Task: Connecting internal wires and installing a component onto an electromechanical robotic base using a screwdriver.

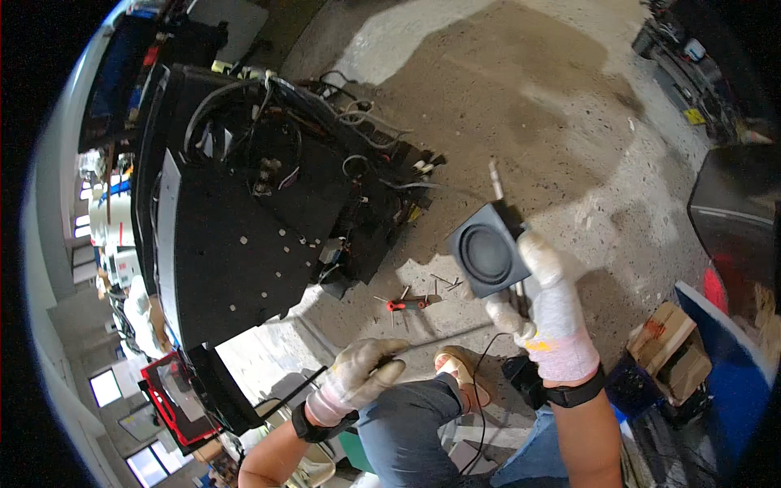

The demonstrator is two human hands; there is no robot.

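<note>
My right hand [553, 305], in a pale glove, grips a black square speaker [489, 251] with a round cone facing up. It is held above the floor, thumb at its right edge and fingers at its lower edge. A pale rod-like piece [495, 179] shows just beyond the speaker; whether they touch I cannot tell. A thin grey cable runs from the machine toward the speaker. My left hand [358, 378], also gloved, is closed above my knee. Something dark shows at its fingertips, too little to name. A thin black rod [293, 392] lies beside the left wrist.
A large black machine panel [244, 252] with loose wires [325, 114] stands at left. A red-and-black folding tool set [405, 305] and several small metal pieces lie on the floor. At right are a cardboard box [671, 346] and a blue panel [736, 374]. A red case [175, 398] is lower left.
</note>
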